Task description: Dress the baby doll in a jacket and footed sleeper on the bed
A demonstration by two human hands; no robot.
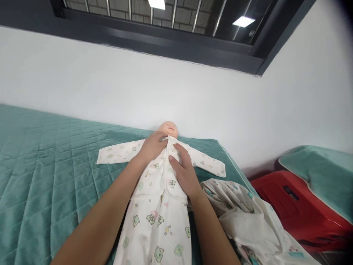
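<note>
A doll [168, 128] lies on its back on a green quilted cover, its head close to the wall. It is dressed in a white baby top [151, 179] with green animal prints, both sleeves spread out sideways. Matching baby pants [156, 228] cover the lower body. At the collar just below the doll's chin, my left hand [154, 146] has its fingers closed on the top's front edge. Lower on the chest, my right hand [185, 169] rests on the top beside the front opening, thumb and fingers apart.
Crumpled white printed cloth [245, 213] lies to the right of the doll. Past the edge of the green quilted cover [55, 176] stands a red plastic stool [289, 206], partly under another green cloth [320, 176]. A white wall [124, 84] and a dark-framed barred window [154, 35] rise behind.
</note>
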